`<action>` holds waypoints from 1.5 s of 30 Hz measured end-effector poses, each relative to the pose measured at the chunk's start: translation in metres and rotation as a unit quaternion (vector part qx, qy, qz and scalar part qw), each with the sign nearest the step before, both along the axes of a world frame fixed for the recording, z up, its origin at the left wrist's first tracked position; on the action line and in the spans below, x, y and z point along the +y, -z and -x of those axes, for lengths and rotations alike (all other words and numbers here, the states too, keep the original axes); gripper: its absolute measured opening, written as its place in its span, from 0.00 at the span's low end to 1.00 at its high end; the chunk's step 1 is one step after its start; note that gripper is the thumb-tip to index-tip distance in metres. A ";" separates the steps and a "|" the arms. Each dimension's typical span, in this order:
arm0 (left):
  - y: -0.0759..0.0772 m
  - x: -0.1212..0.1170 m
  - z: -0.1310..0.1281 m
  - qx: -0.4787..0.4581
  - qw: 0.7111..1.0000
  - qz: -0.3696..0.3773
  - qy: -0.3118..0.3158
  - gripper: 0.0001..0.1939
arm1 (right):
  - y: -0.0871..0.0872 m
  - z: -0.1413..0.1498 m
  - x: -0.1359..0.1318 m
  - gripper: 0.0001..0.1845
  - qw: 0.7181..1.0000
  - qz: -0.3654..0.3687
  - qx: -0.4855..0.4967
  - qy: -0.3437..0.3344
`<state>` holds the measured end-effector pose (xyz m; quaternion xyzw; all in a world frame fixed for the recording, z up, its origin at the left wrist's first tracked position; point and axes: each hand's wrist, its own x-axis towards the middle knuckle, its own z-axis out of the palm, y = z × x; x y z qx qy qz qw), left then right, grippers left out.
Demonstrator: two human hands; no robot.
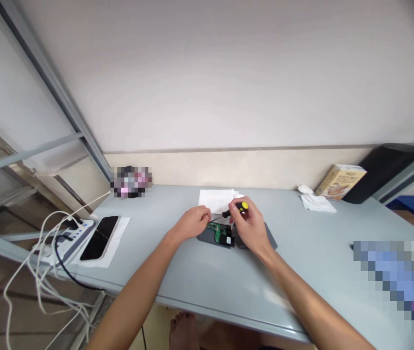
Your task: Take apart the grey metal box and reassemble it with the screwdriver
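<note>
My right hand [249,223] is closed around a screwdriver [236,210] with a black handle and a yellow end. Its thin shaft points left, toward the upper left part of a green circuit board [217,229]. The board sits in a dark grey casing [208,238], with a black part carrying a white label at its right. My left hand [192,222] has its fingers curled at the casing's upper left edge, close to the screwdriver's tip. Whatever those fingers pinch is hidden. Under my right hand lies another dark grey piece [271,236], partly covered.
White paper [216,199] lies behind my hands. At left, a phone [100,238] rests on paper beside a power strip [70,240] with tangled cables [37,272]. A yellow box [341,181], tissues [318,203] and a black cylindrical object [384,170] stand at back right.
</note>
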<state>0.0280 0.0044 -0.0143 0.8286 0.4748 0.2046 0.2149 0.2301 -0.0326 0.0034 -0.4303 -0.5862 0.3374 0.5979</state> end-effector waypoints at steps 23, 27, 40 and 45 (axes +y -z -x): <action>-0.003 -0.002 0.000 -0.003 1.000 0.002 -0.002 0.15 | 0.003 0.000 0.001 0.18 1.000 -0.006 -0.015 0.006; -0.002 -0.001 0.000 -0.006 1.000 0.002 0.001 0.15 | 0.001 0.000 0.001 0.19 1.000 0.002 -0.003 0.006; -0.005 -0.003 0.000 -0.004 1.000 0.001 0.007 0.15 | 0.006 -0.001 0.002 0.19 1.000 0.005 -0.005 0.010; -0.005 -0.003 0.000 -0.002 1.000 0.001 0.006 0.15 | 0.006 -0.001 0.002 0.19 1.000 0.000 -0.018 0.013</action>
